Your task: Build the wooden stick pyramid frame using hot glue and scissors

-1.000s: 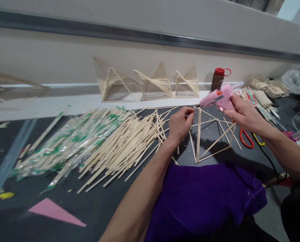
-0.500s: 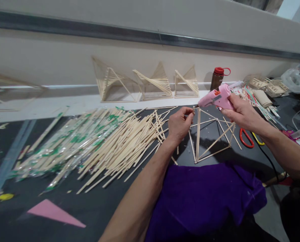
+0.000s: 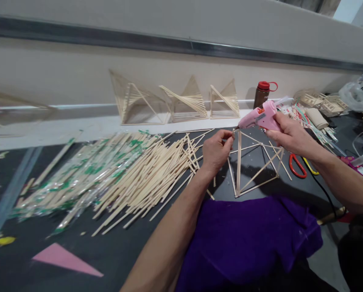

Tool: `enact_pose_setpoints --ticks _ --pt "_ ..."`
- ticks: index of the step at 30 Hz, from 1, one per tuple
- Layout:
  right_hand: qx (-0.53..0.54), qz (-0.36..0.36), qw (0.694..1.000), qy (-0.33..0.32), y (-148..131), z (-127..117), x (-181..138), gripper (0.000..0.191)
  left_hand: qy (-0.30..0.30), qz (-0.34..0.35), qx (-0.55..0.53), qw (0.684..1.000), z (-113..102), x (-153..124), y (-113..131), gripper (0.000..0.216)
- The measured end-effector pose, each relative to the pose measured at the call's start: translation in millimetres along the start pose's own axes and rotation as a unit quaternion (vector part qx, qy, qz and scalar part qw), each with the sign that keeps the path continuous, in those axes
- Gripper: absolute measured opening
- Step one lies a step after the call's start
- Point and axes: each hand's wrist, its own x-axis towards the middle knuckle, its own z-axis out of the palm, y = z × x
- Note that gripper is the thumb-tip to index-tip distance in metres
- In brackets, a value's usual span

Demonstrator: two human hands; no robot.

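Observation:
My left hand (image 3: 216,152) pinches the top corner of a frame of wooden sticks (image 3: 254,164) that stands on the dark table (image 3: 114,247). My right hand (image 3: 291,136) grips a pink glue gun (image 3: 257,117), its nozzle pointing left and touching that same top corner, right by my left fingertips. A black cord (image 3: 321,188) runs from the gun down past my right forearm. A purple cloth (image 3: 248,239) lies in front of the frame, under my arms.
A big heap of loose wooden sticks (image 3: 145,174), some in clear green-printed wrappers (image 3: 87,174), lies to the left. Three finished stick structures (image 3: 175,101) lean on the wall ledge. A brown bottle with a red cap (image 3: 261,94), red-handled scissors (image 3: 297,166) and craft clutter (image 3: 321,107) sit at the right.
The glue gun's nozzle has moved slightly down and left onto the frame's top corner. My left hand keeps its pinch in the same place.

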Motion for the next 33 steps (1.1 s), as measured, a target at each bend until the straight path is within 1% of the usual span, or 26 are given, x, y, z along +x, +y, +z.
enact_pose_setpoints --ticks 3,6,8,10,12,14,17,21,23,24,28,33 --pt "0.056 0.031 0.998 0.03 3 -2 2 0.018 0.001 -0.002 0.005 1.0 0 0 0 0.01" --pt "0.167 0.068 0.98 0.089 15 -7 7 0.021 0.0 -0.007 0.009 1.0 -2 1 1 0.01" --pt "0.271 0.107 0.949 0.119 30 -12 11 0.024 0.0 -0.009 0.01 1.0 -3 1 1 0.01" --pt "0.365 0.163 0.907 0.132 51 -16 15 0.028 -0.001 -0.011 0.009 1.0 -3 2 -1 0.01" --pt "0.442 0.22 0.86 0.131 73 -19 15 0.03 -0.002 -0.008 0.01 1.0 -4 3 -4 0.01" --pt "0.49 0.263 0.823 0.12 94 -19 12 0.026 0.001 -0.009 0.017 1.0 -5 4 -6 0.011" --pt "0.519 0.309 0.789 0.113 118 -15 4 0.008 0.003 -0.017 0.021 1.0 -6 5 -8 0.012" --pt "0.537 0.337 0.765 0.111 134 -10 -5 0.012 -0.001 -0.028 0.022 0.999 -8 4 -7 0.014" --pt "0.54 0.333 0.765 0.114 137 -9 -7 0.012 -0.001 -0.029 0.023 0.999 -9 4 -7 0.016" --pt "0.529 0.331 0.773 0.112 137 -9 -7 0.012 -0.001 -0.029 0.024 0.999 -8 4 -7 0.017" --pt "0.416 0.335 0.84 0.101 139 -5 -8 0.012 0.003 -0.033 0.026 0.999 -8 4 -7 0.018" --pt "0.292 0.354 0.884 0.09 152 4 -10 0.007 0.007 -0.006 0.022 1.0 -7 1 -3 0.013"
